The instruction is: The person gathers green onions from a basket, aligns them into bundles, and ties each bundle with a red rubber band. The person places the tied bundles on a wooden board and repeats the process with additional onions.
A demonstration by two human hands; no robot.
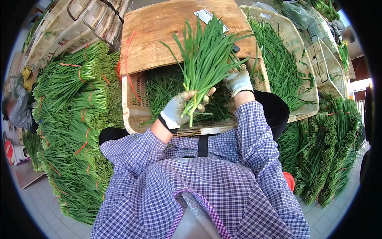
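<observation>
A loose bunch of green garlic chives [203, 56] is held in my gloved left hand [179, 109], its pale cut ends towards me and its leaves fanning away. At the right edge of the bunch, my gloved right hand [239, 79] has its fingers curled around a few leaf blades. Both hands are above a plastic crate [137, 115] with loose leaves inside. Across the crate's far part lies a wooden board [149, 38]. On the board is a knife with a metal blade [204, 15] and a dark handle [235, 48], its middle hidden by the leaves.
Bundles of chives tied with red bands [74, 104] are piled on my left. More tied bundles [328, 143] stand at right. A crate of loose leaves [277, 59] is beside the board. Stacked crates [80, 30] rise at far left. Other people [19, 109] are at the edges.
</observation>
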